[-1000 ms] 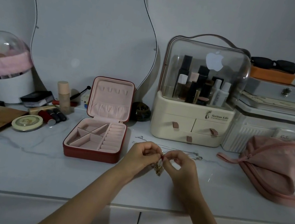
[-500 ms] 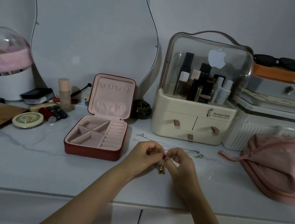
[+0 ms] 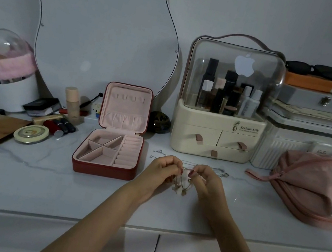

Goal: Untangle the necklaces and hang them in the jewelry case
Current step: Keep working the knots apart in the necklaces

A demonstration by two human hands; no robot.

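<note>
A tangled necklace (image 3: 182, 182) is pinched between the fingers of the left hand (image 3: 159, 172) and the right hand (image 3: 206, 182). It is held above the surface (image 3: 41, 184), right of the open jewelry case (image 3: 110, 149).

your hands: 2 — left hand (image 3: 160, 174), right hand (image 3: 208, 184) | jewelry case (image 3: 110, 149): 1 | cosmetic organizer (image 3: 219, 121): 1, its drawers: 3 | pink pouch (image 3: 315, 186): 1 | round tin (image 3: 31, 133): 1

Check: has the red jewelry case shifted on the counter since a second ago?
No. The jewelry case still sits just right of the round tin.
</note>
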